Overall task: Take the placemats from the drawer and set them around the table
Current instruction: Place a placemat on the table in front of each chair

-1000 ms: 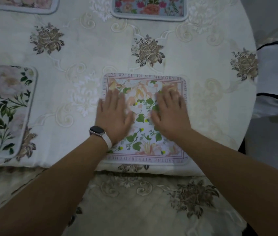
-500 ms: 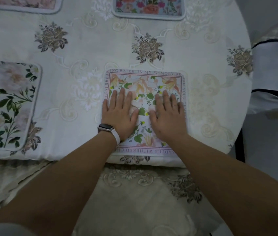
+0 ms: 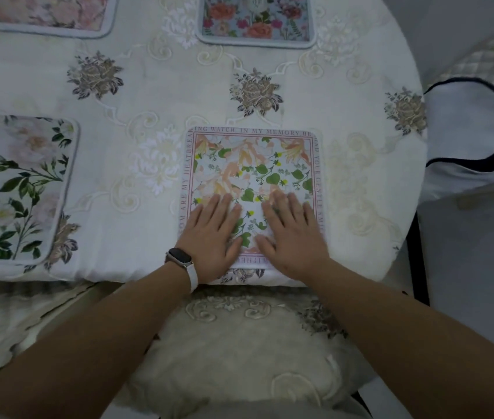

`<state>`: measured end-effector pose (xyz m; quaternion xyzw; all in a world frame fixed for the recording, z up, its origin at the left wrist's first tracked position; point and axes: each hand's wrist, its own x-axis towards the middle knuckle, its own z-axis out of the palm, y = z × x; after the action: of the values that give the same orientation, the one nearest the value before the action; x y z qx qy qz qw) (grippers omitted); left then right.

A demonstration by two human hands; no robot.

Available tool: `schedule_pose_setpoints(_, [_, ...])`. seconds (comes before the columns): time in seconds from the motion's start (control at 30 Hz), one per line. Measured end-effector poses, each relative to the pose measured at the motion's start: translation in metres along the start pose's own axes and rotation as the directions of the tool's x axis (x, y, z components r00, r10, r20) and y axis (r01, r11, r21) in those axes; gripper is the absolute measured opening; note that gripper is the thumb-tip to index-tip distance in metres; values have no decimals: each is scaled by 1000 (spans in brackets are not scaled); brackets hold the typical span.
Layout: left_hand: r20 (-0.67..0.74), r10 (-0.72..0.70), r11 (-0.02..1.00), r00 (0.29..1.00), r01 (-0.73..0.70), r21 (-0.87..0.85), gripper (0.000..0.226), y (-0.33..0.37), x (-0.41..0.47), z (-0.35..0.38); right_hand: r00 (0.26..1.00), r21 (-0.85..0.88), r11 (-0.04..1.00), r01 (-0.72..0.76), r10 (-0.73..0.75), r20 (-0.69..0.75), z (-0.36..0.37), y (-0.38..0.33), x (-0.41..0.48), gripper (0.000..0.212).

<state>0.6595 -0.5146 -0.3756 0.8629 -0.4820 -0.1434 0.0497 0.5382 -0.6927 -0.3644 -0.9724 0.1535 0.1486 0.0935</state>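
Flat at the near edge of the table point(image 3: 179, 95): lettered placemat point(image 3: 251, 164), pressed under left hand point(image 3: 214, 237) and right hand point(image 3: 292, 237), fingers point(image 3: 224, 204) straight, gripping nothing. Leafy placemat point(image 3: 18, 189) well apart leftward; blue placemat point(image 3: 256, 19) and pink placemat point(image 3: 49, 13) along the far side. Bare cloth between; cushioned chair point(image 3: 239, 352) beneath the near edge.

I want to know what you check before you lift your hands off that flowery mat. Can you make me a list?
1. Near placemat lies flat on the tablecloth: ok.
2. Its near side stays inside the table's rim: ok, but close.
3. Left hand and right hand rest flat on it, fingers straight, gripping nothing: ok.
4. White-flower placemat on the left lies flat: ok.
5. Pink placemat and blue placemat across the table sit straight: cannot tell, their far sides are cut off.
6. No mats left in the drawer: cannot tell, it is out of view.
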Motion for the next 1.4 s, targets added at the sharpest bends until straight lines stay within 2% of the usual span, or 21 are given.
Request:
schedule_pose_setpoints(0.13, [12,47,998,999,-47,31,68,2,2,0,991,-47,990,133,-133,4,5,-21,4,71])
schedule_pose_setpoints(0.37, [25,75,997,997,-76,33,73,-1,1,-1,991,-48,990,131,-132,-21,6,-20,4,69])
schedule_pose_setpoints(0.5, [30,87,993,996,-89,76,80,-6,-3,-2,998,-19,998,54,-54,-22,5,-11,2,69])
schedule_pose_setpoints(0.63, [84,30,993,996,-39,108,90,-23,-10,-10,1000,-12,1000,-21,21,-20,1,23,-13,71])
schedule_pose_setpoints(0.8, [132,-129,988,983,116,101,86,-51,-23,-23,996,32,997,-73,71,59,-5,56,-32,70])
schedule_pose_setpoints(0.93, [201,-128,975,971,87,204,85,-58,-36,-37,988,89,986,-140,133,79,-16,64,-42,69])
schedule_pose_setpoints(1.0, [225,-137,977,965,94,192,78,-55,-43,-48,987,83,987,-140,132,90,-26,62,-42,69])
schedule_pose_setpoints(1.1, [126,-152,987,980,144,71,63,-47,-52,-59,996,62,994,-90,89,23,-45,57,-37,63])
schedule_pose_setpoints(1.23, [-31,-128,989,991,125,-74,65,-20,-65,-71,996,30,999,32,-29,-81,-74,50,-27,54])
schedule_pose_setpoints(1.4, [-139,-124,992,983,118,-48,60,16,-72,-94,969,25,979,201,-195,-151,-105,38,-23,51])
